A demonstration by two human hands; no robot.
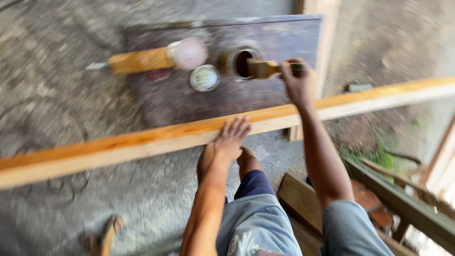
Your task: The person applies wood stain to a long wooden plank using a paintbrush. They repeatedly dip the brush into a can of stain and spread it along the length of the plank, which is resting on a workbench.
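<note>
Reaching out over a long wooden plank (142,142), the person's right hand (296,83) is closed around the handle of a brush (265,68), whose head sits at the mouth of an open tin (242,63) on a dark board (275,38) laid on the ground. The left hand (231,138) rests flat on the plank with fingers spread, gripping nothing, just pressing down on the near edge. Beside the tin lies its round lid (204,77), and further left a wooden-handled tool with a pale round head (156,58); the picture is blurred, so I can't be sure what that tool is. The top face of the plank looks glossy orange, possibly a wet coat, while its side is bare and pale. From where I stand, the risks seem plain enough: a loaded brush could drip across the board or plank, the tin could tip if the brush catches its rim, and the left palm could smear the finish if it slides onto the top face.
</note>
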